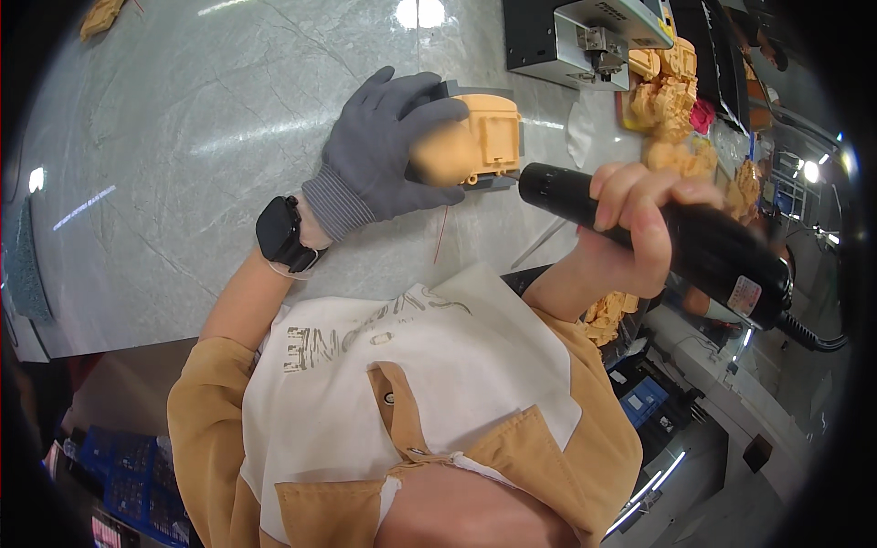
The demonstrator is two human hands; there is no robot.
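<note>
An orange plastic housing (494, 131) sits in a dark grey holder (502, 185) on the table. A rounded orange area at its left looks blurred. My left hand (382, 143), in a grey knitted glove, grips the housing from the left, with the fingers over its top and the thumb low beside it. My bare right hand (650, 215) is wrapped round a black electric screwdriver (708, 245), held sideways with a cable at its rear. Its thin bit points left and meets the housing's lower right corner; whether a screw is there cannot be made out.
Beyond the housing stands a black and silver machine (594, 41). Several orange plastic parts (667, 100) are heaped at the right, and another orange part (100, 16) lies far left. A thin metal rod (541, 243) rests near the front edge of the grey table (183, 228).
</note>
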